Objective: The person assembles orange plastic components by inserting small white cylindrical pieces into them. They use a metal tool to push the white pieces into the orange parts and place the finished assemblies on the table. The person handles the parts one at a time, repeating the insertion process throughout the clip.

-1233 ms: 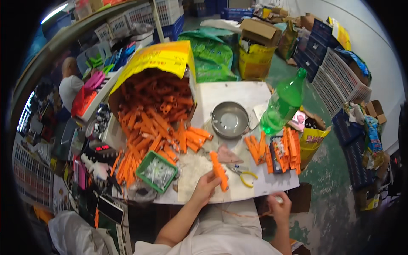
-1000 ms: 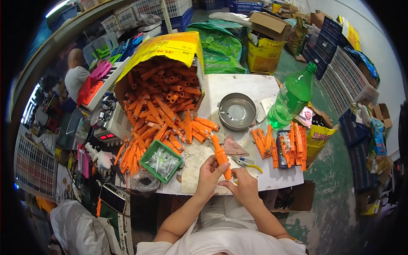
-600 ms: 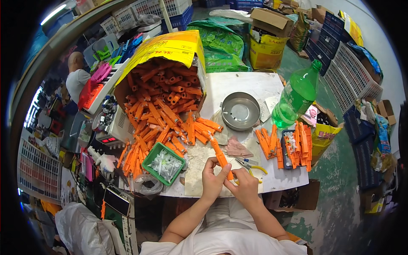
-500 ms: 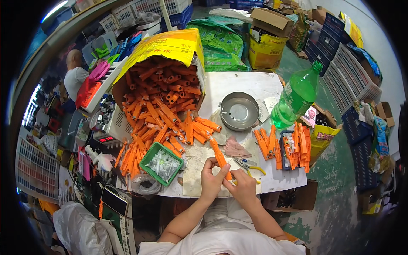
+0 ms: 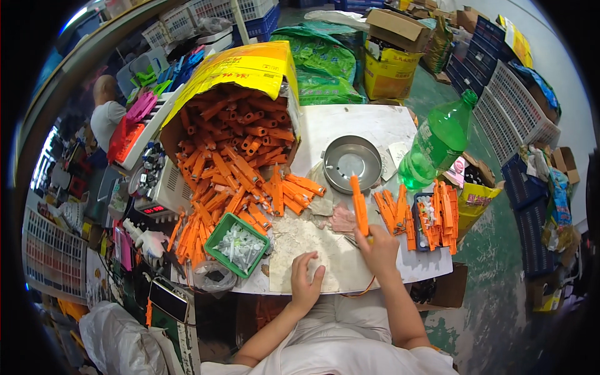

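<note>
My right hand is closed around the lower end of a long, narrow orange plastic part, its tip pointing up toward the metal bowl. My left hand rests low over the near edge of the worktable, fingers apart and holding nothing. To its left stands a green tray full of small whitish translucent pieces. Several similar orange parts lie just right of the right hand, beside a dark tray also stacked with orange parts. The pliers are mostly hidden by my right hand.
A tipped yellow carton spills a large heap of orange parts onto the table at left. A green bottle stands at the right. A pinkish cloth lies mid-table. Another person is at the far left.
My hands have parted. The right hand has moved right and forward with the orange part, now held upright over the table; the left has let go and drawn back slightly.
</note>
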Action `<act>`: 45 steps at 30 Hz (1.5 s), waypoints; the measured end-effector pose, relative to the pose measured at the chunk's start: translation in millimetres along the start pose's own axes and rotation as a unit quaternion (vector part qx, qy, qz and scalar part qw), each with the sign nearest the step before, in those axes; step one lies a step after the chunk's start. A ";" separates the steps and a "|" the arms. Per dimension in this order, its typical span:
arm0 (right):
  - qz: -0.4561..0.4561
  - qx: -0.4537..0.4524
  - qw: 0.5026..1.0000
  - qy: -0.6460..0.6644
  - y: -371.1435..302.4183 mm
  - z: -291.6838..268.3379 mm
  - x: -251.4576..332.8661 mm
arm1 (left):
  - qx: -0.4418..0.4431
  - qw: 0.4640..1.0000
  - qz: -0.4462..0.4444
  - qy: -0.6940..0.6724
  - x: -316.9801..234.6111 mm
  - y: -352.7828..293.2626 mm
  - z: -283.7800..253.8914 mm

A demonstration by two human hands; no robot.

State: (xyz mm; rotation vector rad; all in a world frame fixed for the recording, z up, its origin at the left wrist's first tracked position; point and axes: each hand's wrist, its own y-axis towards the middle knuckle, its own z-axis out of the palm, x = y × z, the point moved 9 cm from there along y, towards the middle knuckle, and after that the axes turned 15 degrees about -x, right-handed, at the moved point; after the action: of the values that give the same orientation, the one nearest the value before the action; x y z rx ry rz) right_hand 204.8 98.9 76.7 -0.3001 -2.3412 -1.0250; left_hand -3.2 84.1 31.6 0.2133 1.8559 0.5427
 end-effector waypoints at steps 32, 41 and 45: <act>0.026 0.071 0.993 -0.089 3.7 17.9 -23.3 | 0.078 0.992 0.097 0.015 -26.8 1.9 20.0; 0.021 0.069 0.993 -0.093 0.4 21.5 -27.1 | 0.087 0.990 0.109 0.018 -28.7 1.4 21.2; 0.020 0.068 0.993 -0.093 0.1 22.1 -26.6 | 0.091 0.989 0.112 0.019 -29.6 1.6 21.6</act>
State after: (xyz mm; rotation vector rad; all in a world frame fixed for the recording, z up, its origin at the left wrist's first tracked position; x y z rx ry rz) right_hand 217.6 115.6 49.3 -0.4031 -2.5475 -0.8466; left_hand 27.1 79.2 51.8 0.5422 1.9326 0.5334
